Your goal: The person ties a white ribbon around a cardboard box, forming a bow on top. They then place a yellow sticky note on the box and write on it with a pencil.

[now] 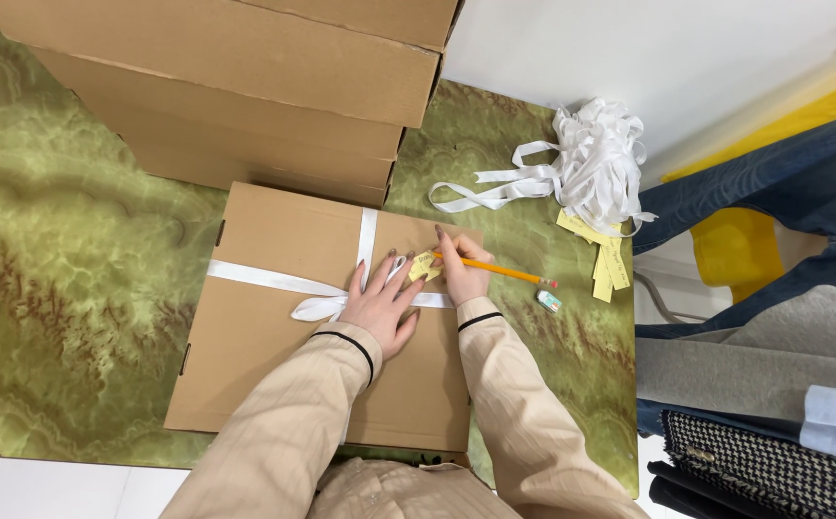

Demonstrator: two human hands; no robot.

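A flat cardboard box (274, 317) lies on the green marbled table, tied crosswise with a white ribbon (264, 279) that ends in a bow. My left hand (382, 306) rests flat on the box beside the bow, fingers spread, holding down a small yellow tag (425, 266). My right hand (461, 271) grips an orange pencil (506, 272) with its tip on the tag.
Stacked cardboard boxes (245, 86) stand at the back. A heap of white ribbon (586, 163) and several yellow tags (605, 259) lie at the right, with a small eraser (549, 301) near them. Folded clothes (764, 384) sit past the table's right edge.
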